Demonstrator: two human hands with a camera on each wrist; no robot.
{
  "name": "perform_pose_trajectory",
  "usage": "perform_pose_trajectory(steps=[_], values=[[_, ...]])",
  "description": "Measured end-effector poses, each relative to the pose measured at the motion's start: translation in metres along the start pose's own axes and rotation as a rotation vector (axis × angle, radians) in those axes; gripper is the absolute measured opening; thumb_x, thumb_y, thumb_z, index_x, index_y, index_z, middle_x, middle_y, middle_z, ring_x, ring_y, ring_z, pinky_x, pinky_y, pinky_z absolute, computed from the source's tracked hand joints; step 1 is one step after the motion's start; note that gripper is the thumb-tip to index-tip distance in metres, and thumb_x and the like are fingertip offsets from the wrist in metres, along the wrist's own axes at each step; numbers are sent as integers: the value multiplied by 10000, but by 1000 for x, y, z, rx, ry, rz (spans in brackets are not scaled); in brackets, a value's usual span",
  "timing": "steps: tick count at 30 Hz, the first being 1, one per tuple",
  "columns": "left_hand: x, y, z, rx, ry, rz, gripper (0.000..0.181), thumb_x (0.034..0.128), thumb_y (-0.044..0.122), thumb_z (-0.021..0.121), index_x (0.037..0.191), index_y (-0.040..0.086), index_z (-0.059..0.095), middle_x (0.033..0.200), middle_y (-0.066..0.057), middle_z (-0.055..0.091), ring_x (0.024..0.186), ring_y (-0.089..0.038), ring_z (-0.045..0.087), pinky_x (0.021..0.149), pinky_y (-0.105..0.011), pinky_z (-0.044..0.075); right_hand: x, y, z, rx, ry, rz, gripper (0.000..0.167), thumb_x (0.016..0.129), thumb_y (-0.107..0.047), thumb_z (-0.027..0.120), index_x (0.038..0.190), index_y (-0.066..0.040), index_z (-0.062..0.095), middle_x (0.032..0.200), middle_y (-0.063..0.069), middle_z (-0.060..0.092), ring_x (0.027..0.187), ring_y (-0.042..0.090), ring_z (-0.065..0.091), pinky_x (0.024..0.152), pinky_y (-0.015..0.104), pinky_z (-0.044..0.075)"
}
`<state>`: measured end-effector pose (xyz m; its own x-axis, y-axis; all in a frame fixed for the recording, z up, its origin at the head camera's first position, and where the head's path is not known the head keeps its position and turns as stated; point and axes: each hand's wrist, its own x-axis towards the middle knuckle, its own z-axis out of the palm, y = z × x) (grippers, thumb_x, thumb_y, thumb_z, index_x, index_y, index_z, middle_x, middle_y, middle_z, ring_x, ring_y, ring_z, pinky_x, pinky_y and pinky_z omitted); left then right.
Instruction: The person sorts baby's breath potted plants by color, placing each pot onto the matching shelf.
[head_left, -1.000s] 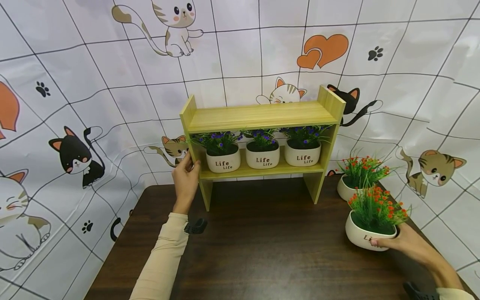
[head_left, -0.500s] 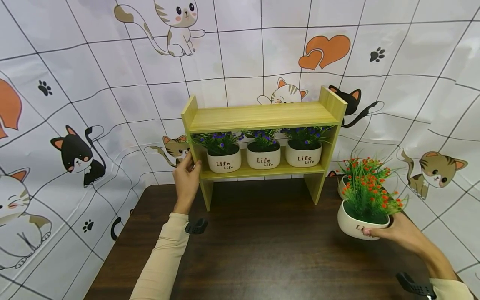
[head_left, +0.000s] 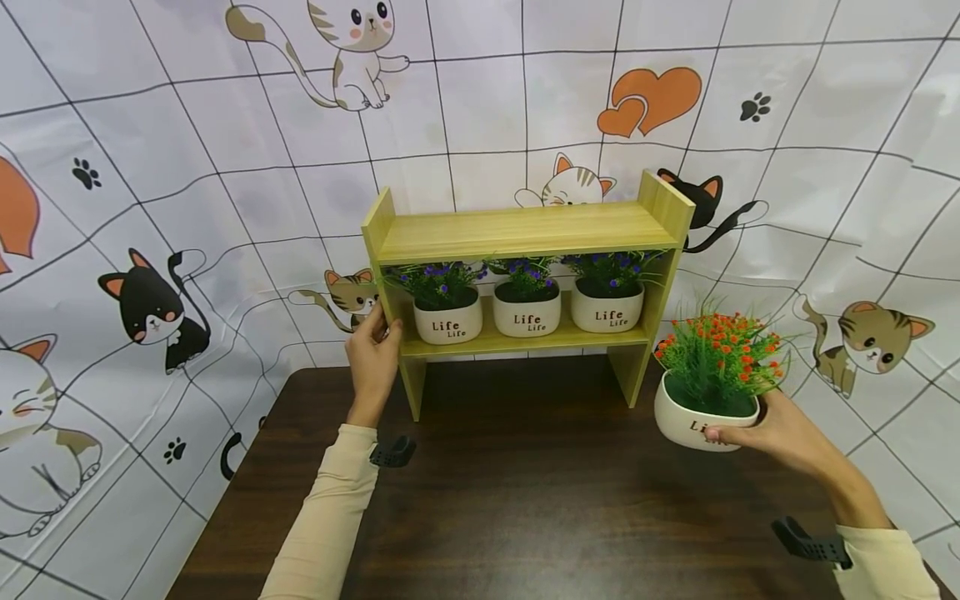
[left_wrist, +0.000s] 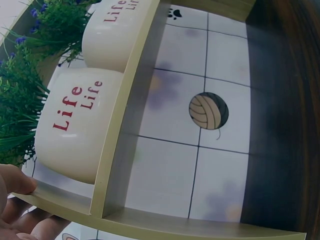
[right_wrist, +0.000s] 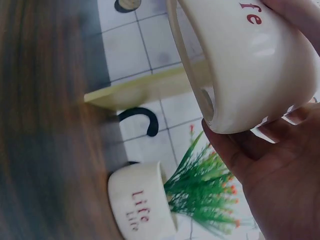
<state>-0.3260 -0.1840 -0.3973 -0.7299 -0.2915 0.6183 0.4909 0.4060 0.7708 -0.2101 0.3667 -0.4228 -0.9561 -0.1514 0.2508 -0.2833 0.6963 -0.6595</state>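
A light wooden shelf (head_left: 525,233) stands on the dark table. Its left side panel is pinched by my left hand (head_left: 372,358), thumb inside and fingers outside. In the left wrist view that thumb (left_wrist: 17,180) shows at the panel's edge. My right hand (head_left: 787,437) grips a white flowerpot (head_left: 705,421) with orange flowers (head_left: 723,346), held above the table right of the shelf. The right wrist view shows the held pot's underside. A second orange-flowered pot (right_wrist: 142,200) stands on the table behind it, mostly hidden in the head view.
Three white pots with purple flowers line the lower board: left (head_left: 448,321), middle (head_left: 527,312) and right (head_left: 607,308). The top board (head_left: 517,227) has raised ends. A wall with printed cats stands right behind the shelf. The brown table (head_left: 525,500) extends in front.
My right hand has raised the orange-flowered pot and carried it left and away from me, so it now covers the second one in the head view. The left hand stays on the shelf.
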Motion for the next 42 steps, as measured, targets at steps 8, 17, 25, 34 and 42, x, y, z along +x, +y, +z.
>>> perform_pose_trajectory(steps=[8, 17, 25, 34, 42], values=[[0, 0, 0, -9, 2, -2, 482, 999, -26, 667, 1477, 15, 620, 1326, -253, 708, 1205, -374, 724, 854, -53, 504, 16, -21, -1, 19, -22, 5, 800, 826, -206, 921, 1489, -33, 508, 1177, 105, 717, 913, -5, 654, 778, 160, 507], [-1, -1, 0, -17, -3, -6, 491, 1008, -18, 662, 1493, 29, 603, 1350, -244, 699, 1225, -366, 716, 876, -86, 522, 34, -45, -1, 3, -64, 25, 657, 851, -285, 903, 1347, 5, 584, 1115, 157, 732, 839, 40, 629, 705, 245, 528], [-1, -3, 0, 3, -4, -6, 470, 1017, -2, 653, 1484, 32, 621, 1360, -231, 701, 1230, -353, 720, 923, -203, 567, 53, -70, 1, 2, -90, 46, 614, 854, -329, 898, 1222, 23, 556, 1024, 137, 661, 758, 114, 579, 631, 288, 505], [-1, 0, 1, -3, -4, -6, 485, 1013, -15, 653, 1494, 18, 601, 1371, -249, 685, 1240, -371, 708, 959, -358, 587, 77, -102, 5, 43, -93, -69, 628, 848, -293, 902, 1335, -29, 605, 1136, 139, 734, 883, 95, 669, 738, 260, 551], [-2, -1, 0, -4, -2, -9, 473, 1013, -17, 649, 1484, 16, 614, 1356, -246, 694, 1237, -357, 713, 947, -256, 577, 95, -130, 6, 74, -94, -135, 795, 858, -296, 896, 1531, -116, 512, 1336, 105, 682, 1099, 175, 649, 881, 243, 542]])
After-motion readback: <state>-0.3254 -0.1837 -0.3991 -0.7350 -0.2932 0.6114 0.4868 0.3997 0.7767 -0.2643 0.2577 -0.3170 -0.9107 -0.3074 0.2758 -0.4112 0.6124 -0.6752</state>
